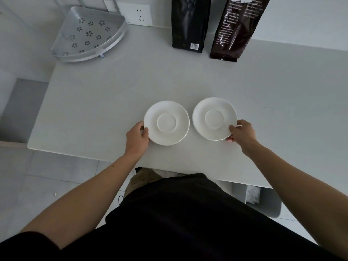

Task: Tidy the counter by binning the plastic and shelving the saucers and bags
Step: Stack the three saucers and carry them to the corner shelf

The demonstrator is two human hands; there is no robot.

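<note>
Two round white ceramic saucers lie flat, close together but apart, near the front edge of the pale grey counter [207, 80]. The left hand [136, 137] pinches the left saucer [166, 123] at its eight o'clock rim, thumb on top and fingers tucked below. The right hand [242, 132] pinches the right saucer [214, 118] at its four o'clock rim in the same way. Gripping the outer edges probably lets both plates rise level at once.

At eleven o'clock from the saucers, the perforated silver corner shelf [88, 34] sits open and unloaded, the likely destination. At one o'clock, the matte black bag [190, 23] and the glossy dark brown bag [237, 29] stand upright against the wall, seemingly left for later. Below the counter's edge at five o'clock, a grey bin [267, 204] holds something pale, perhaps the plastic.
</note>
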